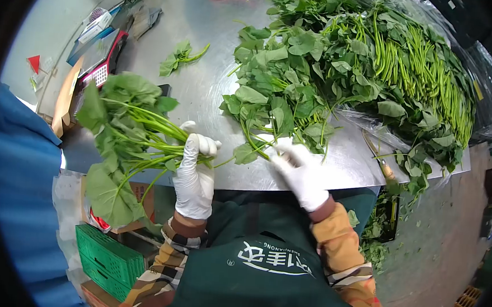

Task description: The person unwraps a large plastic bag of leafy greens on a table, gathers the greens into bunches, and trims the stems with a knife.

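Observation:
My left hand, in a white glove, is closed round a bunch of leafy greens. The stems gather in my fist, and broad leaves fan out to the left, over the table edge. My right hand, also gloved in white, is at the near edge of a big heap of leafy greens. Its bent fingers appear to pinch a leafy green stem; glare and blur soften the fingertips.
The heap covers the right of the metal table, partly over clear plastic. A wooden-handled tool lies at the near right edge. A loose sprig and a red scale are at left. Green crates stand below.

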{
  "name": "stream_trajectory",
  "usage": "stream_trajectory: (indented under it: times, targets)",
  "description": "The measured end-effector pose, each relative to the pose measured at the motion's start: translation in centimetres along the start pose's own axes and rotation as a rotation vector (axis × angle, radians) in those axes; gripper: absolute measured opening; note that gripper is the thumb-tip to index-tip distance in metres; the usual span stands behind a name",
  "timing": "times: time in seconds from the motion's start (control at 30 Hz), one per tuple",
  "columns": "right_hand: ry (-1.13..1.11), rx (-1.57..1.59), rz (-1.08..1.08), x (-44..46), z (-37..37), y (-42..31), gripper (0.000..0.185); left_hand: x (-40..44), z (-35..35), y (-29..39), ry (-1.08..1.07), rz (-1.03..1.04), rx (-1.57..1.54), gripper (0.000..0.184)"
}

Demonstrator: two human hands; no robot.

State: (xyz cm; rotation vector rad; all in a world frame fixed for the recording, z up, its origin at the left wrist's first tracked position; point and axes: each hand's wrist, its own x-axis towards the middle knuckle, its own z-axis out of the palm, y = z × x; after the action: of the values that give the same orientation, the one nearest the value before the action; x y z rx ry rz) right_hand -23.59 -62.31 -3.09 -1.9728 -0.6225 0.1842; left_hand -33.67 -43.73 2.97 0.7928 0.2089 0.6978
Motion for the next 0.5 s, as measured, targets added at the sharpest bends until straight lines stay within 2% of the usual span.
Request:
stream_trajectory:
  times: [0.03, 0.1, 0.17, 0.2, 0.23, 0.33, 0.37, 0.43, 0.5]
  targets:
    - [0.016, -0.275, -0.2, -0.2, 1.4, 0.6, 0.022, -0.1, 0.1, 0.0, 0.01, -0.036, -0.022, 0.024]
    - [-0.018, -0.382, -0.083, -0.4, 2.8, 1.7, 0.018, -0.5, 0.1, -0.3, 0.029, -0.109, -0.064, 0.024]
    - [0.019, -0.134, -0.075, -0.3, 2.5, 2.5, 0.016, -0.6, -0.9, -0.4, 0.039, -0.143, -0.034, 0.021]
    - [-0.086, 0.304, 0.152, -0.1, 1.8, 1.8, 0.013, -0.7, -1.2, -0.4, 0.039, -0.156, -0.029, 0.02]
    - [-0.096, 0.667, 0.163, 0.2, 0.4, -0.1, 0.015, -0.7, -1.3, -0.5, 0.037, -0.17, -0.026, 0.019]
    - [0.02, 1.186, 0.124, 0.3, -2.5, -3.1, 0.024, -0.9, -1.0, -1.0, 0.039, -0.147, -0.029, 0.017]
    - [-0.057, 1.284, 0.08, 0.6, -3.2, -2.8, 0.028, -1.1, -0.7, -1.2, 0.045, -0.159, 0.063, 0.017]
    - [-0.007, 0.922, 0.191, 0.9, -3.6, -3.5, 0.024, -1.7, 0.6, -1.4, 0.053, -0.176, 0.247, 0.015]
    - [0.033, 0.519, 0.1, 0.2, -1.3, -2.6, 0.017, -2.4, 2.4, -1.8, 0.039, -0.28, 0.278, 0.014]
